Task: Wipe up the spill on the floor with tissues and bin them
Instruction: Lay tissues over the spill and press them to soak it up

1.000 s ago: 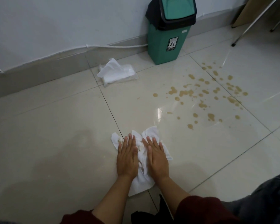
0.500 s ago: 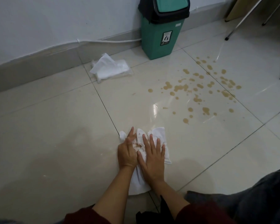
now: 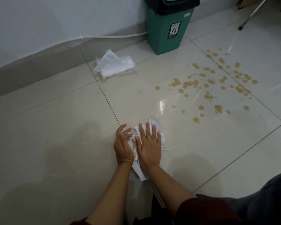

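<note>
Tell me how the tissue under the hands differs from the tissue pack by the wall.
The tissue under the hands is crumpled, brown-stained and pressed flat by the right hand. The tissue pack lies untouched, clean, one sheet sticking up. Both are white and lie on the floor.

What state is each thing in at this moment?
Spill: brown drops mostly unwiped.
Tissues: crumpled, stained, flat on floor under the hands.
Right hand: fingers straight, pressing tissues.
Left hand: fingers loosely spread, at the tissues' edge.
Tissue pack: open, one sheet sticking out.
Bin: upright, lid closed.
</note>
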